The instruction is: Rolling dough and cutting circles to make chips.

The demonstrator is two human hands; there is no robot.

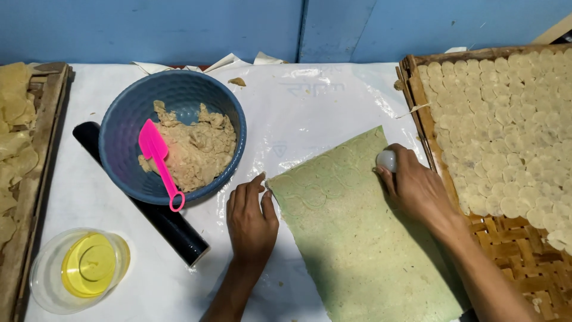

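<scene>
a flat sheet of greenish dough [357,238] lies on the plastic-covered table [310,101], running from the middle toward the lower right edge of the view. its upper part is marked with rows of pressed circles.

the right hand [417,188] is closed around a small round white cutter [386,160], pressing it onto the sheet's upper right edge. the left hand [251,217] rests open, palm down, on the table just beside the sheet's left corner, with the fingertips touching or nearly touching the dough edge.

left of the hands sits a blue bowl [122,119] holding a lump of tan dough [199,149] and a pink scoop [158,161], whose handle hangs over the bowl's near rim. a black roller [173,229] lies diagonally under the bowl, its end poking out near the left hand. at lower left stands a clear tub [44,274] with a yellow cup [89,265] inside.

on the right, a woven bamboo tray [512,256] is mostly covered with pale dough discs [506,119] laid in tight rows; its near part is bare. another tray [42,119] at the far left edge carries larger yellowish pieces [15,143]. a blue wall [179,27] stands behind the table.
</scene>
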